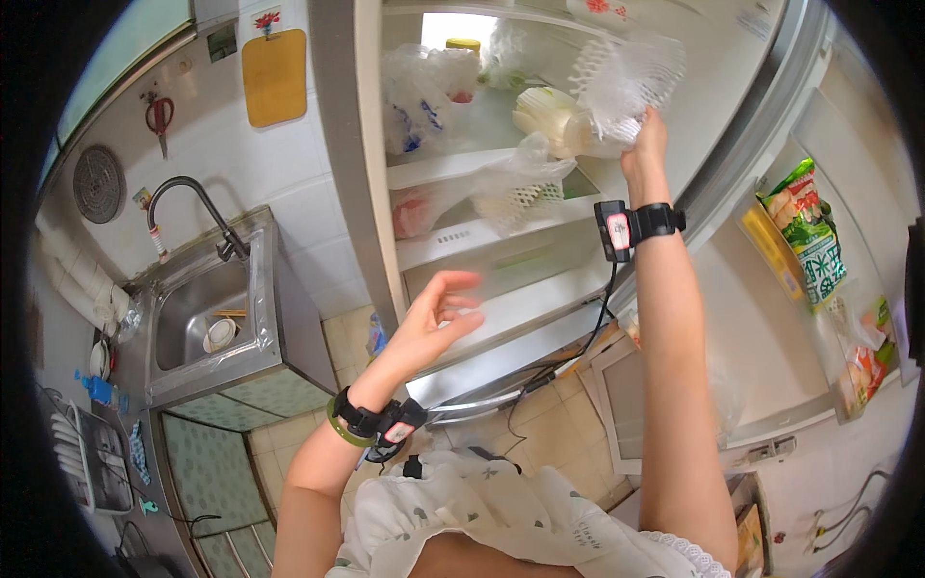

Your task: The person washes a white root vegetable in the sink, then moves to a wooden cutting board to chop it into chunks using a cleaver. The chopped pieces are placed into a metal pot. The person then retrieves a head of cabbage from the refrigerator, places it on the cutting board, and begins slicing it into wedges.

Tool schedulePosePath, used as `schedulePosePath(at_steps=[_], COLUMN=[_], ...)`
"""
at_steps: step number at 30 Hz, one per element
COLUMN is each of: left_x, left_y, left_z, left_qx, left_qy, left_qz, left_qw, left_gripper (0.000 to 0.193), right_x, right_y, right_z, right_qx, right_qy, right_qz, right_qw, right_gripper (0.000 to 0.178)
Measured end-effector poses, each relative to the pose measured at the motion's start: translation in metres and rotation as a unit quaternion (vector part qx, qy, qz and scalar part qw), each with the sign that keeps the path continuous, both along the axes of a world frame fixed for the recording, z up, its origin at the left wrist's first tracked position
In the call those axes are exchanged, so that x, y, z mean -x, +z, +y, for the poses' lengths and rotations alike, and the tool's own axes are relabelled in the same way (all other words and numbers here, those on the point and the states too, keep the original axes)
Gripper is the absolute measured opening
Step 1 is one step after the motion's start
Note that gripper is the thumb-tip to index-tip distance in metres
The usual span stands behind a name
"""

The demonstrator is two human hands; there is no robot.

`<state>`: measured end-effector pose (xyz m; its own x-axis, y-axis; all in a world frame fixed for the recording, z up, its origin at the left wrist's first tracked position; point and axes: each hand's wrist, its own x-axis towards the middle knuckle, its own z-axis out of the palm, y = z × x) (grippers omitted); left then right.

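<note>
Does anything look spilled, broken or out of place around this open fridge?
Nothing looks clearly spilled or broken. The one oddity is a loose black cable trailing from the black box strapped on just behind the right hand; it dangles in front of the open fridge, where it might catch.

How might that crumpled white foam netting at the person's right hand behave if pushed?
The white foam netting is probably light, since its mesh looks open. Its crumpled folds suggest floppiness, so it would likely squash.
</note>
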<state>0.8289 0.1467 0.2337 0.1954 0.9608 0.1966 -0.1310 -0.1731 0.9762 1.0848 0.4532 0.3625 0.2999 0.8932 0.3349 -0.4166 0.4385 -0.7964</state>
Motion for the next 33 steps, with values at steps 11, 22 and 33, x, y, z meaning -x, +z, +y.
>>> schedulePosePath(at_steps=[11,22,33], left_x=[-0.024,0.015,0.065], left_y=[-0.016,-0.053,-0.114], left_z=[0.023,-0.036,-0.119], left_qx=[0.119,0.17,0.144], left_qy=[0.022,0.16,0.257], left_qz=[-0.285,-0.202,-0.072], left_qw=[0.951,0.951,0.953], left_gripper=[0.054,0.043,0.033], right_x=[0.101,0.039,0.055], right_y=[-0.122,-0.018,-0.031], right_z=[-0.215,-0.068,0.025], right_qx=[-0.018,-0.186,-0.058], right_qy=[0.182,-0.105,-0.104], right_qz=[-0.284,-0.455,-0.574], right_qw=[0.941,0.864,0.81], right_gripper=[0.033,0.068,0.095])
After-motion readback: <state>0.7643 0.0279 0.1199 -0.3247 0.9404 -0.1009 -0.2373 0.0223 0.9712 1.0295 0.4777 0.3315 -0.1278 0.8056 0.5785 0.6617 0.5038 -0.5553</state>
